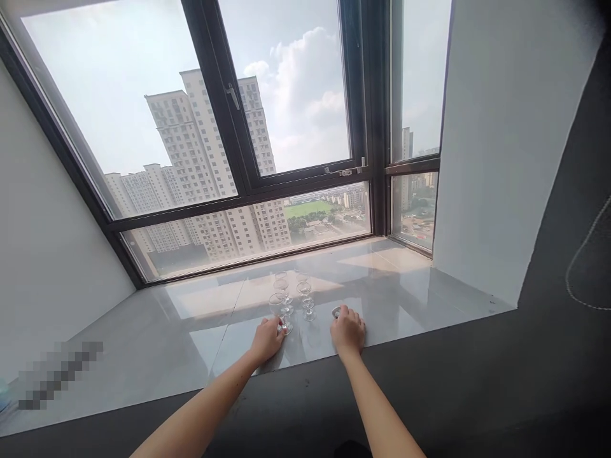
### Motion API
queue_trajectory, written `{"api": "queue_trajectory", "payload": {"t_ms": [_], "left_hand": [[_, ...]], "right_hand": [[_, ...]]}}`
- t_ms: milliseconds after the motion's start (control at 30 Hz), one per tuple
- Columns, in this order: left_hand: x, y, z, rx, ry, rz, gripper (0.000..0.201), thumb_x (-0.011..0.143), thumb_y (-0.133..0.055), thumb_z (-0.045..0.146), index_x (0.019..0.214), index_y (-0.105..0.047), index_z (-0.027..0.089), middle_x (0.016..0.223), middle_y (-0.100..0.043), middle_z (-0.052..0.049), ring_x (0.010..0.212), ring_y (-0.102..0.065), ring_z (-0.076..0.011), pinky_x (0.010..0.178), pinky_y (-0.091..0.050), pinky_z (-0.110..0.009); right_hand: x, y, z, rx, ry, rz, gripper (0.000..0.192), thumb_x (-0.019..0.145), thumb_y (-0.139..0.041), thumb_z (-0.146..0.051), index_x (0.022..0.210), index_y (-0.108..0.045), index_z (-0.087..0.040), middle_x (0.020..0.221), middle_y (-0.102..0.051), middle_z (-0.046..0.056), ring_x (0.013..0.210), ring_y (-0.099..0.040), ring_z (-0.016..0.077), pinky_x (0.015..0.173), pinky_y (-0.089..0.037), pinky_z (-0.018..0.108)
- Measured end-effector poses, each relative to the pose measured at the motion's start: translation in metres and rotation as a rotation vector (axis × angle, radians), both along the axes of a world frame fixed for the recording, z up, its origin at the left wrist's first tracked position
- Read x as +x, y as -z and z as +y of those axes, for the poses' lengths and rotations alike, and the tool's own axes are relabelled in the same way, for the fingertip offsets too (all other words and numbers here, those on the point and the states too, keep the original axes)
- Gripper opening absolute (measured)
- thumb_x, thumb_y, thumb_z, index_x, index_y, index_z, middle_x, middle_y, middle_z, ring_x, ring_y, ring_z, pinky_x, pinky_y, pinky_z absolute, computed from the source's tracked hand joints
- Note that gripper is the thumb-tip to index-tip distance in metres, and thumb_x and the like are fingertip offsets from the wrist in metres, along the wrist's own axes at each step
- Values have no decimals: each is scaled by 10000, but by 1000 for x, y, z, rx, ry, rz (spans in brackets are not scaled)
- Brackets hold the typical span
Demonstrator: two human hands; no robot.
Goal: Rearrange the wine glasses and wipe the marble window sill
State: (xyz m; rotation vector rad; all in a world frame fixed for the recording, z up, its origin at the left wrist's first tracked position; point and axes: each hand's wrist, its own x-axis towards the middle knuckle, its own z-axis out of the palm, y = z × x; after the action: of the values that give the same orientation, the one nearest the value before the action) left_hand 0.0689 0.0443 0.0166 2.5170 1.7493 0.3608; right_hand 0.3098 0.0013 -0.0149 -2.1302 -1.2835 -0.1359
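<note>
Several small clear stemmed glasses (pixel 305 292) stand in a cluster on a glossy grey stone window sill (pixel 191 318). My left hand (pixel 267 340) rests on the sill at the foot of the nearest glass (pixel 279 312), fingers curled around its base. My right hand (pixel 348 331) lies on the sill to the right, closed over a glass lying on its side, whose round foot (pixel 337 312) pokes out at my fingertips. Both forearms reach in from the bottom edge.
A large dark-framed window (pixel 248 184) runs behind the sill, with tall buildings outside. White walls close in the sill at the left (pixel 42 267) and right (pixel 496 159). A dark surface (pixel 429 381) lies in front of the sill's near edge.
</note>
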Motion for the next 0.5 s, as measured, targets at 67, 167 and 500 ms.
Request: {"api": "queue_trajectory", "payload": {"t_ms": [67,167,500], "left_hand": [[0,-1,1,-7,15,32,246,912,-462,329,1047,-614,190,992,-682,-75,1037,-548,-245,817,-395,-308],[3,0,6,21,18,93,261,911,-464,333,1066,-623,194,1071,-656,-83,1069,-535,-254,863,-399,-327],[12,19,31,68,40,112,418,929,-413,362,1283,-569,203,1421,-450,-134,1279,-419,-314,1004,-384,-432]], "right_hand": [[0,0,0,2,7,2,298,866,-485,-150,1144,-590,-151,1044,-637,123,1040,-541,233,925,-302,333],[-1,-1,0,8,17,0,286,862,-483,-148,1126,-594,-153,1036,-639,120,1036,-544,232,937,-298,341],[0,3,2,24,38,-10,283,859,-499,-175,1130,-575,-146,1043,-648,121,1016,-560,229,941,-308,344]]}}
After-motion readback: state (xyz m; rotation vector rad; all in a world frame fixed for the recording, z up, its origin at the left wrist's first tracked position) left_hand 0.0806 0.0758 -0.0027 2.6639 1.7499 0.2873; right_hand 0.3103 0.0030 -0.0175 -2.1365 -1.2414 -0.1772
